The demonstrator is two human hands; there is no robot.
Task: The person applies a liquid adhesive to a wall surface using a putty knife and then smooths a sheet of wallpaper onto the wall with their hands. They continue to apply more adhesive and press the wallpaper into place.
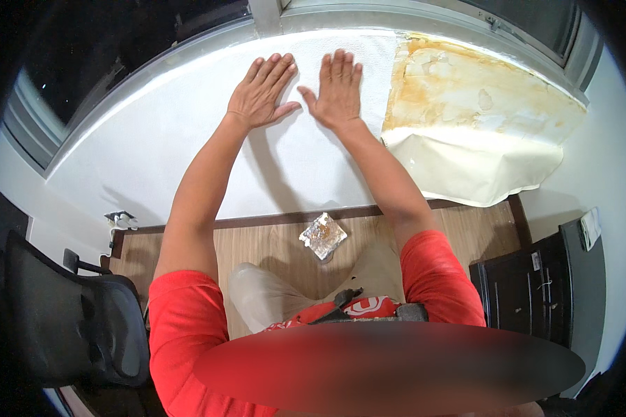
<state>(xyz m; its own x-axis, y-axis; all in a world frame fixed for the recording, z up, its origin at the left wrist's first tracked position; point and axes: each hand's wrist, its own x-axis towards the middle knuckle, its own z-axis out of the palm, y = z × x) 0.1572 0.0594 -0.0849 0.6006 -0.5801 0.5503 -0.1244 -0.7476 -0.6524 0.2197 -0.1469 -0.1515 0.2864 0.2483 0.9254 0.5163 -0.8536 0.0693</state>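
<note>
Left hand: my left hand (263, 94) lies open and flat, fingers spread, palm pressed on the white wall (188, 139) just under the window frame (271, 17); it grips nothing.
Right hand: my right hand (338, 90) is open too, flat on the same wall, just beside the left, thumbs nearly meeting.
Step in hand: I judge I am pressing or smoothing the white surface; to do it well I would keep both palms flat and the pressure even, fingers together rather than digging in.
Peeled sheet: a cream sheet with yellow-brown stained backing (466, 118) hangs folded down just to the right of my right hand, close but not touching.
Below: a crumpled piece of foil (323, 235) sits on the wooden floor (466, 229), well apart from both hands.
Sides: a black chair (69, 320) at left, a dark cabinet (528, 285) at right.
</note>
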